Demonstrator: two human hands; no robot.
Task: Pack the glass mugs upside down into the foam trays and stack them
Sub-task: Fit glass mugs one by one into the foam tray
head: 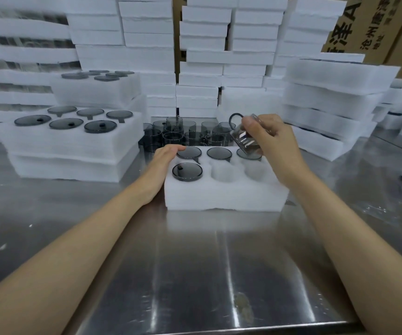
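A white foam tray [221,197] lies in front of me on the steel table. Its back row and front-left socket hold upside-down grey glass mugs [187,170]. Two front sockets [223,170] show only foam. My right hand [271,143] grips a tilted glass mug [243,137] above the tray's right end, its handle pointing up and left. My left hand [164,165] rests on the tray's left edge, fingers lying over the top near the back-left mug. Behind the tray stands a cluster of loose upright mugs [185,134].
Two filled foam trays [71,141] are stacked at the left, another filled one [98,88] behind them. Tall piles of foam trays [328,105] stand at the right and along the back, with cardboard boxes [369,22] behind. The table's front edge [219,331] is near.
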